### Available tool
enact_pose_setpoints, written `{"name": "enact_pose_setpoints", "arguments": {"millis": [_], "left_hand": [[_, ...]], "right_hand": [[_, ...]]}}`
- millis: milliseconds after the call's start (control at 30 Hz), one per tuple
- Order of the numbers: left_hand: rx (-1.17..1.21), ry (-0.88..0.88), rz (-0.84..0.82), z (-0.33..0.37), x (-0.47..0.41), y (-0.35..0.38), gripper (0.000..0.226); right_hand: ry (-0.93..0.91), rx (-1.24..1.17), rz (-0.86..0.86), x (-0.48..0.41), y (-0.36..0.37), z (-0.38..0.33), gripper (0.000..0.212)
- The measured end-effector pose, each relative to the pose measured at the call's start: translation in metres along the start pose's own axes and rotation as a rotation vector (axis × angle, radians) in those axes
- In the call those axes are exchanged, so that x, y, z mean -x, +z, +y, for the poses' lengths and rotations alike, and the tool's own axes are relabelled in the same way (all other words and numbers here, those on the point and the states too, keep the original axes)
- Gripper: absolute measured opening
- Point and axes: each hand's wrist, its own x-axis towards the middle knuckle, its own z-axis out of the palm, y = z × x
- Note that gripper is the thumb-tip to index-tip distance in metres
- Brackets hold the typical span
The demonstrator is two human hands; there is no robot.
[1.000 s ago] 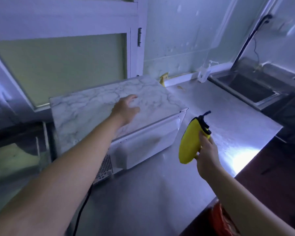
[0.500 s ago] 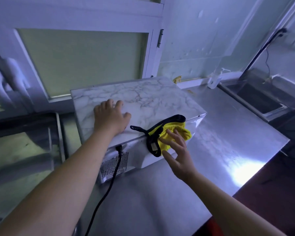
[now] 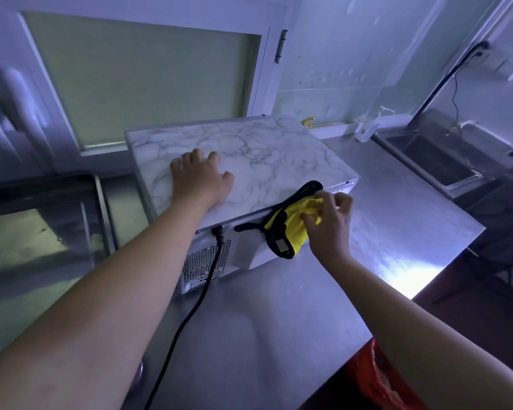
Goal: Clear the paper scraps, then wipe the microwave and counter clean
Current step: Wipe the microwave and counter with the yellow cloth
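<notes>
Since half a second ago your right hand (image 3: pixel 329 223) has closed in and now pinches the yellow cloth (image 3: pixel 293 223), draped over the microwave (image 3: pixel 249 155) at its near right edge. Your left hand (image 3: pixel 200 180) stays flat, fingers relaxed, on the marbled top. The microwave sits on the steel worktop (image 3: pixel 397 208), its black cord (image 3: pixel 190 315) trailing toward you. Beyond lies the sink (image 3: pixel 433 161).
</notes>
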Motion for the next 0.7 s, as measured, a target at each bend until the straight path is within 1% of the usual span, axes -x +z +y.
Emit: {"name": "enact_pose_setpoints", "arguments": {"millis": [67, 100, 133, 167, 200, 233, 267, 300, 367, 433, 533, 600, 700], "left_hand": [[0.000, 0.003, -0.002, 0.001, 0.001, -0.002, 0.051], [-0.004, 0.002, -0.006, 0.002, 0.001, -0.002, 0.051], [-0.007, 0.000, -0.008, 0.002, 0.001, -0.002, 0.052], [-0.011, 0.000, -0.010, 0.003, 0.002, -0.002, 0.052], [-0.014, 0.000, -0.012, 0.003, 0.001, -0.002, 0.052], [-0.014, -0.002, -0.017, 0.003, 0.001, -0.003, 0.052], [-0.013, -0.008, -0.023, 0.002, 0.001, -0.003, 0.052], [-0.012, -0.013, -0.028, 0.002, 0.001, -0.003, 0.052], [-0.023, -0.013, -0.035, 0.004, 0.001, -0.004, 0.052], [-0.042, -0.018, -0.049, 0.006, 0.001, -0.003, 0.051], [-0.076, -0.015, -0.047, 0.007, 0.001, -0.001, 0.052], [-0.112, -0.004, -0.051, 0.008, 0.001, -0.001, 0.053], [-0.156, 0.007, -0.044, 0.010, 0.004, 0.001, 0.053]], "right_hand": [[0.140, 0.088, 0.100, -0.004, 0.006, -0.001, 0.066], [0.232, 0.084, 0.122, -0.004, 0.008, 0.000, 0.076], [0.327, -0.016, 0.107, -0.004, 0.010, 0.000, 0.085], [0.410, -0.197, 0.077, -0.003, 0.013, 0.000, 0.093], [0.474, -0.380, 0.047, -0.002, 0.016, -0.001, 0.097], [0.497, -0.507, 0.031, -0.001, 0.021, -0.004, 0.097], [0.484, -0.543, 0.037, 0.001, 0.025, -0.007, 0.096], [0.452, -0.522, 0.058, 0.001, 0.030, -0.010, 0.092], [0.367, -0.400, 0.110, 0.004, 0.040, -0.018, 0.087], [0.288, -0.330, 0.104, 0.012, 0.051, -0.027, 0.084], [0.202, -0.195, 0.099, 0.022, 0.067, -0.033, 0.073], [0.208, -0.138, 0.130, 0.024, 0.073, -0.034, 0.071], [0.218, -0.200, 0.230, 0.026, 0.080, -0.036, 0.064]]}}
